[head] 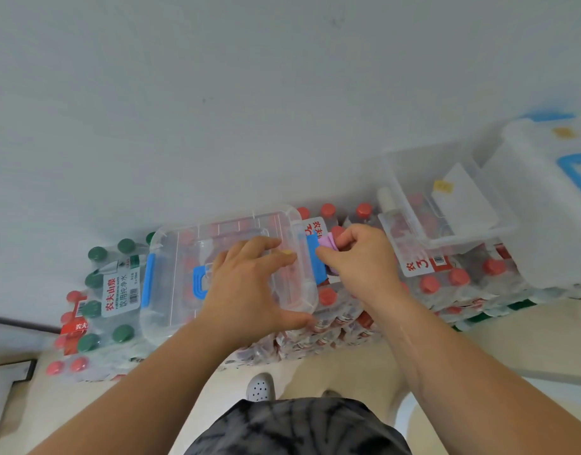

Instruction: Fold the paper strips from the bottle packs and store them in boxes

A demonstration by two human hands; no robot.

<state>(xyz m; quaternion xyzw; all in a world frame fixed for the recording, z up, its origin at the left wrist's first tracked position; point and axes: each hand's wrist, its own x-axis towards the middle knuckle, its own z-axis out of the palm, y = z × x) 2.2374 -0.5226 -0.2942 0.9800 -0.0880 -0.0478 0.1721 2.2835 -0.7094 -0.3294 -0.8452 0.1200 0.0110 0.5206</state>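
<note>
A clear plastic box (pixel 180 257) with a blue handle and blue side latches rests on shrink-wrapped bottle packs (pixel 335 320). My left hand (pixel 249 284) lies flat on its lid, fingers spread, thumb hooked over the near edge. My right hand (pixel 364 257) is pinched at the box's right blue latch (pixel 312 257) and holds a small folded purple paper strip (pixel 328 243) against it. A second clear box (pixel 446 231) stands open to the right with a white card and a yellow tag inside.
Green-capped bottle packs (pixel 108 290) sit left of the box, red-capped packs (pixel 446 280) under and to the right. A white lid with blue trim (pixel 552 198) lies at far right. A white wall stands behind. My shoe (pixel 259 387) is on the pale floor.
</note>
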